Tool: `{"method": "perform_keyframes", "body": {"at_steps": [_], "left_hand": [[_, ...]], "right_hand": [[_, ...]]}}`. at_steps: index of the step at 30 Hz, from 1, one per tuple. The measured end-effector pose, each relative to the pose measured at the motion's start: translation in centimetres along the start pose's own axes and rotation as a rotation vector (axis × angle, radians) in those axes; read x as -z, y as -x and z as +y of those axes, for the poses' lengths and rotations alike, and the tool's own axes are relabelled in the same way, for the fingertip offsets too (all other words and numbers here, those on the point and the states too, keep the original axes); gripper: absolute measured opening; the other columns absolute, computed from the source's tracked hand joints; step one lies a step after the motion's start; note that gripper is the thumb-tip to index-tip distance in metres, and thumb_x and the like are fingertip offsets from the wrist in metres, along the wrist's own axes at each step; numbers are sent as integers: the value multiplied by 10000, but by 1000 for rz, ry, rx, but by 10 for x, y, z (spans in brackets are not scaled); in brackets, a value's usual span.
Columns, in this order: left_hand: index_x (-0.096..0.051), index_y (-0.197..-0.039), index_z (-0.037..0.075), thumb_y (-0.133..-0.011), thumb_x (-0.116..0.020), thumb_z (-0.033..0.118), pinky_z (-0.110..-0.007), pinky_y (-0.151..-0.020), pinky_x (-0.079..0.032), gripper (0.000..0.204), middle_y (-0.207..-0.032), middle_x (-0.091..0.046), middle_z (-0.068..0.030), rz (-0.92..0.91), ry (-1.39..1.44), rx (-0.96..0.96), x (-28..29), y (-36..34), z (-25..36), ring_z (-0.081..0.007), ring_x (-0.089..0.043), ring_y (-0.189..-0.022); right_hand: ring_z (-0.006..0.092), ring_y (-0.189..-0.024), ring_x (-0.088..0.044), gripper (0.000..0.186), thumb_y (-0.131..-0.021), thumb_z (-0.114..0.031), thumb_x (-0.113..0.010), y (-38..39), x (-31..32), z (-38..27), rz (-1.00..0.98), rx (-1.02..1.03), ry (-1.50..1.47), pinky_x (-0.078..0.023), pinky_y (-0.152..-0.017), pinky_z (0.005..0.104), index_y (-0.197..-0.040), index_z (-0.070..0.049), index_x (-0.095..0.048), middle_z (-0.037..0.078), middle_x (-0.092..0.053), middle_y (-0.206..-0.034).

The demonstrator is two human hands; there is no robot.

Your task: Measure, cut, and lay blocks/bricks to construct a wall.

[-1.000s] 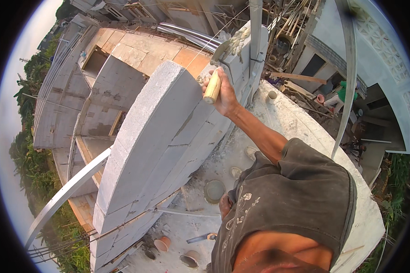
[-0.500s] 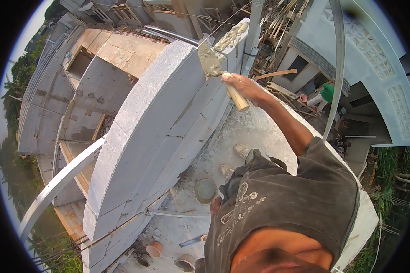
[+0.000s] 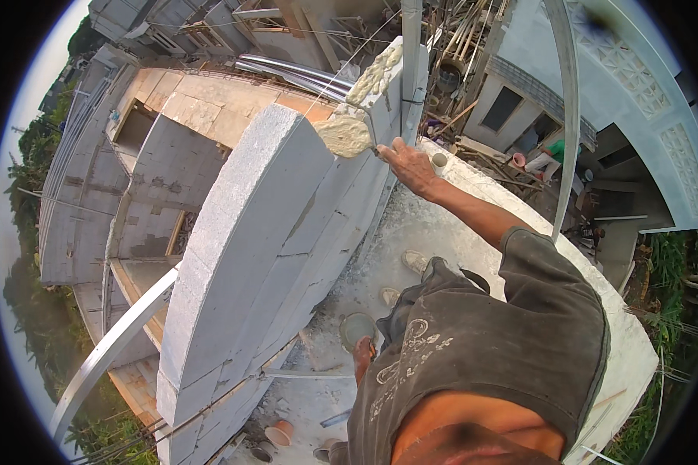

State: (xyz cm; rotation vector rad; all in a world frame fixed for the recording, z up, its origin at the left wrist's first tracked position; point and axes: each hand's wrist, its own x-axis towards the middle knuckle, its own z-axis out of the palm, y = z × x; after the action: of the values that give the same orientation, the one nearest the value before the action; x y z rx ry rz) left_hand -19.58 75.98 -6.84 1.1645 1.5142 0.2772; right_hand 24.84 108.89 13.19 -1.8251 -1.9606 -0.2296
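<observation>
Pale mortar (image 3: pixel 343 136) lies atop the wall (image 3: pixel 275 209), just left of the nearer right hand (image 3: pixel 411 165), its long axis running toward that hand's closed grip on a mostly hidden trowel (image 3: pixel 376 150), while the left hand (image 3: pixel 363 355), grip unclear, is beside the bucket (image 3: pixel 356 327).

One view is recorded: the left lens of a head-worn fisheye pair. The scene is viewed from above, at head height, with the lens pitched steeply downward. The wearer's shirt (image 3: pixel 481 341) is taken in at close range, lower right; the right arm (image 3: pixel 473 205) is seen from above. The block wall (image 3: pixel 248 232) is framed near centre, the pale building (image 3: pixel 597 101) farther off at upper right. Straight edges are bowed toward the dark circular rim.
</observation>
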Motion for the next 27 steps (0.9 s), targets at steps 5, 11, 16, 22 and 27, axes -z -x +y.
{"method": "perform_keyframes", "body": {"at_steps": [5, 11, 16, 22, 27], "left_hand": [[-606, -1044, 66, -811, -659, 363, -397, -715, -477, 382, -920, -616, -159, 2, -122, -152, -28, -15, 28, -350, -609, -822], [-640, -1118, 23, -907, -597, 380, -289, -732, -450, 417, -845, -614, -46, 32, 103, -29, -53, -38, 31, -150, -570, -803], [-626, -1107, 7, -929, -569, 365, -333, -829, -449, 403, -973, -632, -97, 34, 252, 128, -39, -53, 62, -217, -593, -910], [-610, -1198, 13, -961, -532, 394, -316, -899, -434, 455, -1094, -637, -81, 133, 414, 237, -27, -44, 104, -184, -582, -1009], [-596, -1078, 41, -853, -635, 243, -360, -768, -459, 305, -938, -606, -88, 16, 164, -59, -28, -79, -32, -245, -580, -817]], "right_hand": [[276, -712, -633, 432, -822, -102, -650, 64, 18, 8, -9, -38, -161, -530, -551, 389, -1217, -183, -494, 106, -499, -880], [294, -823, -629, 489, -822, -185, -702, 59, 101, 25, -175, -198, -194, -539, -665, 411, -1266, -166, -496, 101, -540, -955], [281, -909, -629, 476, -873, -256, -651, -6, 128, 42, -129, -151, 44, -535, -703, 402, -1296, -128, -474, 108, -559, -953], [372, -970, -623, 455, -932, -316, -580, -3, 136, 64, -238, -199, -234, -485, -852, 461, -1308, -82, -479, 194, -625, -1086], [177, -622, -612, 461, -933, -402, -602, 23, 165, 80, -312, -866, -480, -510, -585, 330, -1173, -11, -551, 87, -619, -826]]}}
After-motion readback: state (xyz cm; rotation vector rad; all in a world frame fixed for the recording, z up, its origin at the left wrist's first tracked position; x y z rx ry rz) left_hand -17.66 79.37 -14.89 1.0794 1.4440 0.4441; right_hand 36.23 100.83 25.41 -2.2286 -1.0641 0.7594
